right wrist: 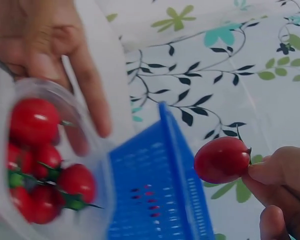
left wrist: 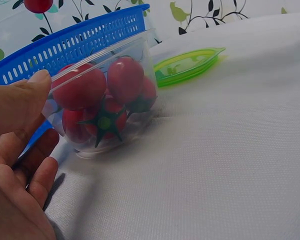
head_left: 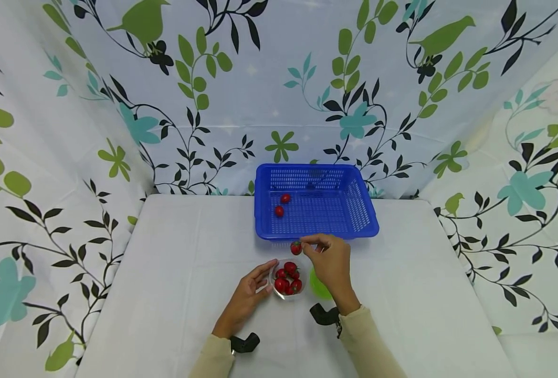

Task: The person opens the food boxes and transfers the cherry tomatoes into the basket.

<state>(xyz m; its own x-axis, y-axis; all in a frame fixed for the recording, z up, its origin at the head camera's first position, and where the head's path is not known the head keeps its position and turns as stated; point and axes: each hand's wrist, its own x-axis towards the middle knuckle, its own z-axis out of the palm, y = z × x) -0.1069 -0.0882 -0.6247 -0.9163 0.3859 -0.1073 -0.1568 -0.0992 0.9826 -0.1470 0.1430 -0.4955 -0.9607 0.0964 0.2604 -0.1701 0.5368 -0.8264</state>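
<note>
My right hand [head_left: 328, 262] pinches a red cherry tomato [right wrist: 222, 160] by its stem end, above the near edge of the blue basket [head_left: 316, 237]. My left hand [head_left: 248, 294] rests at the left side of a clear plastic container [head_left: 285, 297]. Its thumb [left wrist: 39, 85] touches the rim, and the other fingers extend loosely alongside. Several red cherry tomatoes [head_left: 288, 277] with green stems sit in this container. In the basket lie two more tomatoes [head_left: 279, 211], toward its left side.
A bright green lid [left wrist: 187, 65] lies on the white table just right of the container, partly hidden by my right hand in the head view. The basket stands at the table's back, before a patterned curtain [head_left: 279, 63].
</note>
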